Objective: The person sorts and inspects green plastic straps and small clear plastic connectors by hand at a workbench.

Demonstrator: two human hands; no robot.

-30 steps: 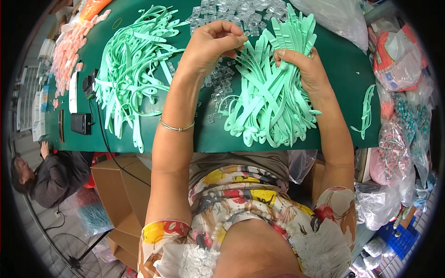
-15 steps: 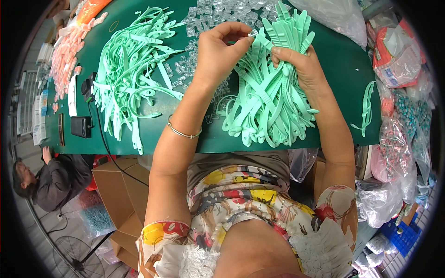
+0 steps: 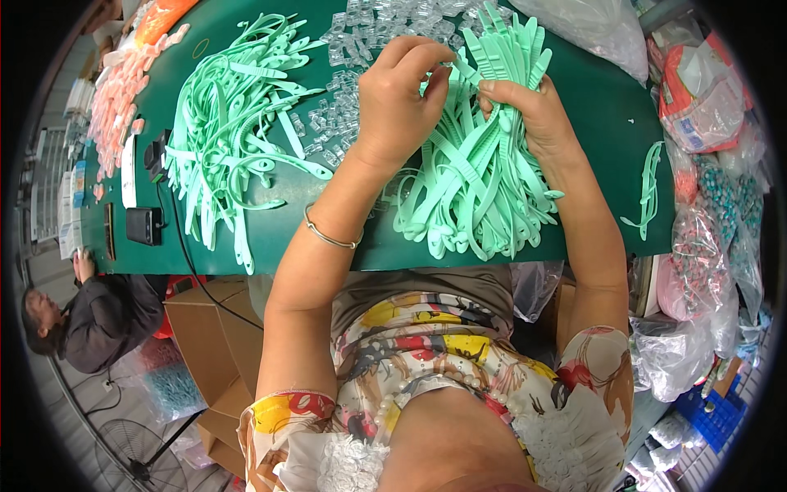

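My right hand (image 3: pixel 537 119) grips a thick bundle of mint-green rubber straps (image 3: pixel 475 176), their ribbed ends fanning out above the fist and their looped ends spread towards the table's near edge. Close by on its left, my left hand (image 3: pixel 402 102) is pinched at the top of one strap from the bundle. What lies between its fingertips is hidden by the fingers. Small clear plastic buckles (image 3: pixel 340 107) lie scattered beside and beyond my left hand. A second heap of mint-green straps (image 3: pixel 238 123) rests further left.
On the green table (image 3: pixel 607 164), a few straps (image 3: pixel 650 189) lie at the right. Pink pieces (image 3: pixel 119 102), a black box (image 3: pixel 143 225) and a cable are at the left. Plastic bags (image 3: pixel 697 98) crowd the right side. A co-worker (image 3: pixel 106 316) is at the far left.
My left hand has turned and moved slightly closer to the strap ends. The clear buckle seen at its fingertips earlier no longer shows. My right hand keeps its grip.
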